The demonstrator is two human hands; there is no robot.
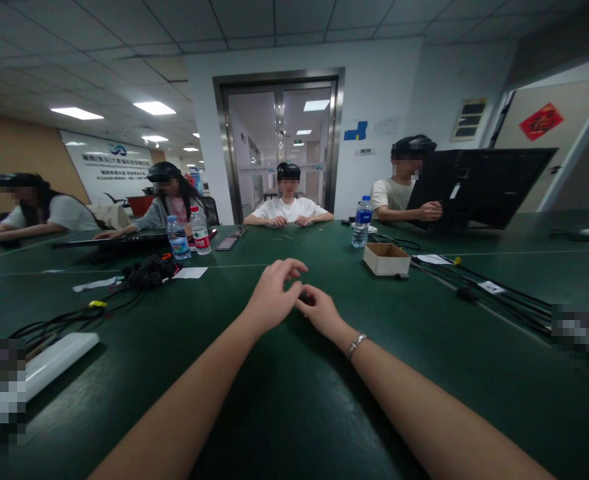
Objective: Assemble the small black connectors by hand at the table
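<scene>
Over the middle of the green table, my left hand (274, 293) is held with its fingers loosely bent and its thumb apart from them. No object shows in it. Just to its right, my right hand (325, 312) has thumb and index finger curled together in a pinch, close to the left thumb. Whether anything tiny sits between those fingertips cannot be made out. A silver bracelet (357, 347) circles the right wrist. Nearest to the right hand, farther off, stands an open cardboard box (385, 263).
Bottles stand at left, a blue-labelled one (178, 239) and a red-labelled one (200, 232); another bottle (362, 223) is behind the box. Black cables (509, 297) run along the right. A white power strip (62, 363) lies left. Several people with headsets sit around the green table (284, 427); a monitor (479, 187) stands right.
</scene>
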